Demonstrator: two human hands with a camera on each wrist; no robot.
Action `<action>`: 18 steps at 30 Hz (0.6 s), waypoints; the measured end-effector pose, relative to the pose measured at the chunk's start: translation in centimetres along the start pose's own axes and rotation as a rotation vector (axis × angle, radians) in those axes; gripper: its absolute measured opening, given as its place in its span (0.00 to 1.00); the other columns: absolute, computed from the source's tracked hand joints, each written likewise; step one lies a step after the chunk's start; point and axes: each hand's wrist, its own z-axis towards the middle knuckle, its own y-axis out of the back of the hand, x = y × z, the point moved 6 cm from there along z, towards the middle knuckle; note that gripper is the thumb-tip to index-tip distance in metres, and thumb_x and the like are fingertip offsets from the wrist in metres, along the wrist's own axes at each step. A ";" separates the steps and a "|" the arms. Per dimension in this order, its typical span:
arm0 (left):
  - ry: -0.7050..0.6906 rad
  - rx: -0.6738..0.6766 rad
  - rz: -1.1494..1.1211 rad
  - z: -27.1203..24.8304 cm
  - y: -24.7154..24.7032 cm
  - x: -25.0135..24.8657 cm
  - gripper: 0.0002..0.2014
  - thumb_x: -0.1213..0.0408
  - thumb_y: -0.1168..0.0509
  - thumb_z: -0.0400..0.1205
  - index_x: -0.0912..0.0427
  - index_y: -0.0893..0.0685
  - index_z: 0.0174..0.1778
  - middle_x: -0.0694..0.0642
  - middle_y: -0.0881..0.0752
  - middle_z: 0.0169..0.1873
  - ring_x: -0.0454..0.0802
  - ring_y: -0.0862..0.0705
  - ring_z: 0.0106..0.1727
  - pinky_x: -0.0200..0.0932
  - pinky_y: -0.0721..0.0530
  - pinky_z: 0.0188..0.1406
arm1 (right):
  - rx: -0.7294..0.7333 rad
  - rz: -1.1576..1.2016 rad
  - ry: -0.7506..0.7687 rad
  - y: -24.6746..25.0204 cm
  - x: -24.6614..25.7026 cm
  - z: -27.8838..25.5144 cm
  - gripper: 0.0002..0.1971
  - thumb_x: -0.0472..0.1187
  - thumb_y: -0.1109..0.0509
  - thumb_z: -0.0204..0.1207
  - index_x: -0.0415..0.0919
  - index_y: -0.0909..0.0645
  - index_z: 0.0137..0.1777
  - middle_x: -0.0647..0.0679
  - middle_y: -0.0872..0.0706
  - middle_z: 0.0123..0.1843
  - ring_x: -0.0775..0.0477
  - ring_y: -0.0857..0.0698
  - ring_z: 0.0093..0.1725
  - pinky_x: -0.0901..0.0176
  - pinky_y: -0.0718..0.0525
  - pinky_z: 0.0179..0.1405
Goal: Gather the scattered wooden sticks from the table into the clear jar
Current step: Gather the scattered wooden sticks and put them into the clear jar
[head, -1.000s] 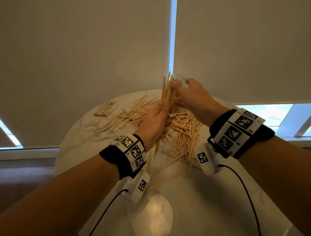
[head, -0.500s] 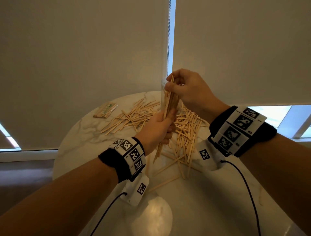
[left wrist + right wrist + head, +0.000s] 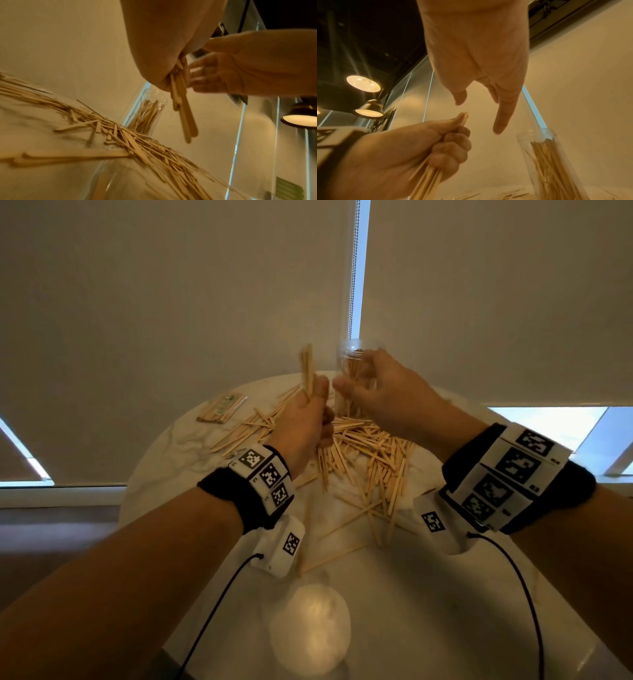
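Note:
My left hand grips an upright bundle of wooden sticks just left of the clear jar. The jar stands at the table's far side with several sticks inside. My right hand hovers open in front of the jar and holds nothing. In the right wrist view its fingers point down, apart from the jar, with the left fist beside them. Scattered sticks lie heaped on the round marble table. The left wrist view shows stick ends hanging below my palm.
A wrapped packet of sticks lies at the table's far left. Roller blinds and a bead chain hang right behind the jar. Loose sticks reach toward the near half of the table.
My right hand has let go of the stick tops it was pinching over the jar and now hangs open. The left hand has moved left of the jar with its bundle.

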 end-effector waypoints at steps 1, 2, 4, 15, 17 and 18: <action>-0.013 -0.051 -0.065 0.3 0.6 -0.3 0.16 0.47 0.44 0.89 0.56 0.30 0.45 0.49 0.31 0.28 0.42 0.34 0.23 0.37 0.32 0.20 | 0.153 -0.050 -0.041 -1.2 -0.2 -0.7 0.33 0.67 0.31 0.75 0.43 0.24 0.71 0.45 0.12 0.61 0.47 0.12 0.58 0.47 0.14 0.59; -0.022 -0.095 -0.130 0.5 1.0 -0.6 0.15 0.49 0.44 0.90 0.55 0.31 0.44 0.49 0.32 0.27 0.42 0.34 0.23 0.37 0.32 0.20 | 0.349 -0.069 -0.088 -2.8 -0.5 -1.7 0.34 0.67 0.28 0.73 0.41 0.22 0.68 0.47 0.09 0.53 0.49 0.09 0.51 0.47 0.12 0.56; -0.029 -0.134 -0.240 0.5 1.2 -1.0 0.14 0.52 0.44 0.91 0.55 0.34 0.43 0.48 0.34 0.25 0.42 0.37 0.22 0.36 0.33 0.19 | 0.641 0.070 -0.184 -5.6 -0.7 -3.7 0.27 0.55 0.23 0.75 0.33 0.17 0.63 0.46 0.06 0.48 0.49 0.07 0.47 0.49 0.10 0.57; 0.031 -0.062 0.392 -2.0 3.6 -0.9 0.15 0.48 0.37 0.86 0.54 0.24 0.40 0.48 0.26 0.26 0.45 0.31 0.24 0.37 0.30 0.20 | 0.813 -0.403 -0.019 -7.9 -1.4 -6.4 0.35 0.63 0.19 0.64 0.52 0.21 0.70 0.56 0.15 0.61 0.52 0.16 0.56 0.53 0.17 0.57; 0.115 -0.010 0.722 -2.7 4.7 0.2 0.18 0.45 0.35 0.84 0.56 0.22 0.38 0.50 0.23 0.27 0.46 0.28 0.24 0.39 0.27 0.22 | 0.896 -0.554 0.055 -9.1 -2.2 -7.7 0.34 0.61 0.18 0.65 0.54 0.23 0.70 0.54 0.20 0.63 0.50 0.20 0.55 0.55 0.19 0.50; 0.156 0.030 0.890 -3.2 5.1 0.8 0.19 0.45 0.34 0.83 0.57 0.22 0.36 0.51 0.23 0.27 0.47 0.27 0.24 0.39 0.26 0.24 | 0.895 -0.573 0.100 -9.5 -2.4 -8.1 0.31 0.59 0.18 0.66 0.54 0.22 0.68 0.54 0.21 0.61 0.50 0.20 0.54 0.56 0.19 0.46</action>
